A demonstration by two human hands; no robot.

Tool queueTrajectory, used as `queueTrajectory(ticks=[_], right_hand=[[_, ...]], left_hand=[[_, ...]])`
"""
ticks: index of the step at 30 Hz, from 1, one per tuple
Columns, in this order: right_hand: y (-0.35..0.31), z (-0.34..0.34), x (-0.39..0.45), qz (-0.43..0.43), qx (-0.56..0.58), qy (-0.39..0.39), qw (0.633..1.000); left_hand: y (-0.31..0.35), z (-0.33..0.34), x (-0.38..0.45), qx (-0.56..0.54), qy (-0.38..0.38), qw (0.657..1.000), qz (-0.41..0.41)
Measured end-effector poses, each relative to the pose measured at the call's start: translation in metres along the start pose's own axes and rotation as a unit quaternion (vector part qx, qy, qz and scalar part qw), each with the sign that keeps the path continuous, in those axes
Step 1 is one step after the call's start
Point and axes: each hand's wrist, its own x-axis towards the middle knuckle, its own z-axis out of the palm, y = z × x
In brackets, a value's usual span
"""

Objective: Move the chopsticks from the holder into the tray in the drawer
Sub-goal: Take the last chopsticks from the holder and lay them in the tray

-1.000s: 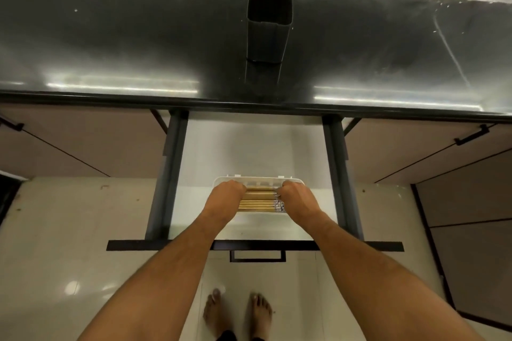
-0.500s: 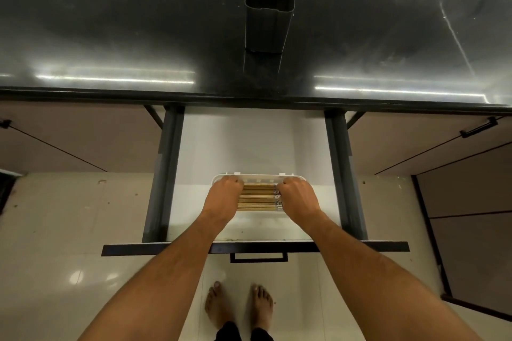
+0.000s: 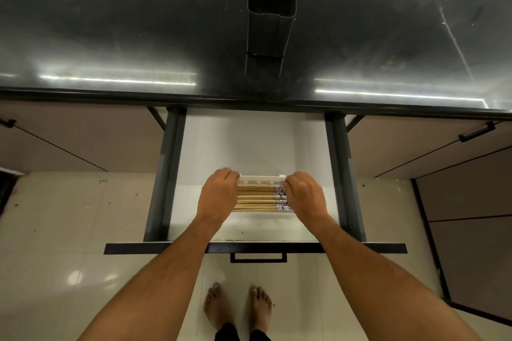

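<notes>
Several wooden chopsticks (image 3: 256, 199) with blue-patterned right ends lie side by side in a white tray (image 3: 261, 178) inside the open drawer (image 3: 249, 147). My left hand (image 3: 217, 196) covers the tray's left end, fingers curled over it. Over the right end sits my right hand (image 3: 303, 196), its fingers curled down onto the chopsticks' patterned ends. Whether either hand grips the tray or the chopsticks is hidden. The dark rectangular holder (image 3: 270, 16) stands upright on the black counter (image 3: 110, 36), and its inside looks bare.
Dark metal rails (image 3: 166, 174) flank the white drawer floor. The drawer front with its handle (image 3: 259, 257) is nearest me. Cabinet doors (image 3: 415, 147) sit left and right under the counter edge. My bare feet (image 3: 238, 307) stand on a pale tiled floor.
Both hands have shifted slightly toward the tray's far edge, uncovering more of the chopsticks. The view has tilted a little.
</notes>
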Motion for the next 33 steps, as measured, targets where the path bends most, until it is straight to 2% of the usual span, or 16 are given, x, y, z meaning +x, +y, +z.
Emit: queueTrajectory(ticks=[2,4,6,8,9,11,15,21,24,26,28,31,33], right_hand=[[0.001,-0.007,0.003,0.133,0.084,0.088,0.984],[0.002,-0.012,0.010,0.294,0.163,0.109,0.935],[0.006,-0.010,0.014,0.412,0.225,0.062,0.881],[0.006,-0.007,0.015,0.483,0.279,0.000,0.830],[0.005,-0.004,0.014,0.501,0.295,-0.023,0.813],[0.001,0.002,0.012,0.511,0.316,-0.043,0.798],[-0.007,0.007,0.008,0.502,0.330,-0.044,0.799],[-0.008,0.006,0.006,0.491,0.332,-0.052,0.804],[-0.008,0.004,0.004,0.482,0.336,-0.060,0.807],[-0.007,0.002,0.002,0.469,0.334,-0.076,0.814],[-0.005,-0.002,0.001,0.438,0.307,-0.092,0.840],[-0.007,-0.012,-0.002,0.345,0.204,-0.092,0.911],[-0.012,-0.019,-0.004,0.276,0.142,-0.097,0.946]], left_hand=[[0.001,-0.004,0.000,-0.047,0.072,0.995,-0.058],[0.002,-0.004,0.003,-0.134,0.101,0.967,-0.193],[0.002,-0.002,0.006,-0.222,0.091,0.907,-0.347],[-0.001,0.003,0.006,-0.283,0.055,0.842,-0.457],[-0.001,0.006,0.006,-0.305,0.034,0.818,-0.486],[0.001,0.009,0.004,-0.331,0.006,0.796,-0.507],[-0.001,0.011,0.004,-0.345,-0.006,0.789,-0.508],[-0.006,0.007,0.005,-0.375,-0.008,0.762,-0.527],[-0.008,0.006,0.004,-0.377,-0.020,0.762,-0.527],[-0.009,0.003,0.003,-0.364,-0.032,0.775,-0.516],[-0.006,-0.002,0.001,-0.318,-0.033,0.819,-0.477],[0.002,-0.011,-0.003,-0.202,-0.024,0.907,-0.368],[0.011,-0.018,-0.005,-0.135,-0.011,0.944,-0.301]])
